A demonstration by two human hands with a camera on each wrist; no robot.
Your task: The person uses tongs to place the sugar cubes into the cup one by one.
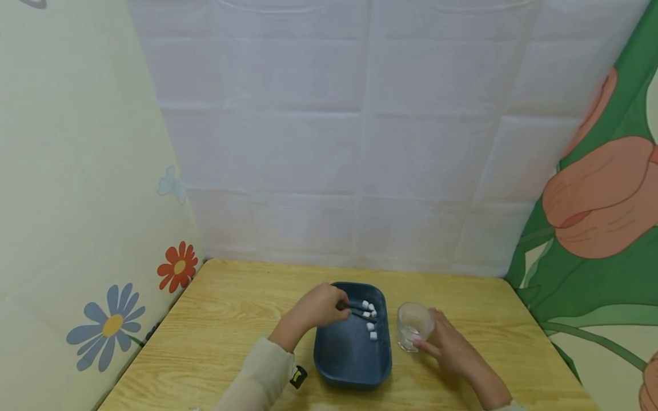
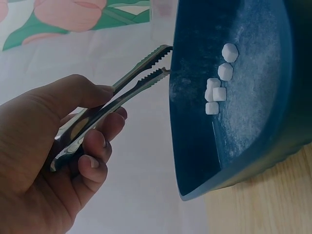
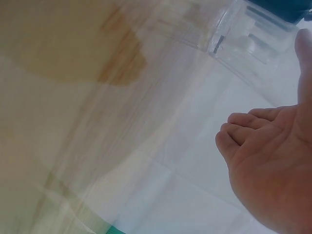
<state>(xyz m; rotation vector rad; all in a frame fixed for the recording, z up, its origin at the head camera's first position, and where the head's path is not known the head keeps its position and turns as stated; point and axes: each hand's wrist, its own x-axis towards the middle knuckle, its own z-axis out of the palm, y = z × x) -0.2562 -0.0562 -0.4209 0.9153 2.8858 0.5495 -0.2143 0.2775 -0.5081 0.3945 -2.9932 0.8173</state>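
My left hand (image 1: 321, 305) reaches over the dark blue tray (image 1: 344, 354) and holds metal tongs (image 2: 145, 62) between thumb and fingers. Their serrated tips stand apart with nothing between them, as the left wrist view shows. Several white cubes (image 1: 373, 335) lie along the right side of the tray, partly overlapped by the tongs in the head view. To the right of the tray stands a clear glass (image 1: 413, 324). My right hand (image 1: 451, 347) is at its right side, thumb in front and fingers behind, loosely extended rather than wrapped tight in the right wrist view.
The wooden table (image 1: 241, 319) is bordered by a white sheet (image 1: 308, 148) at the back. Flower-patterned panels flank it on the left and right. A small black item with a yellow-green mark (image 1: 298, 377) is beside the left sleeve.
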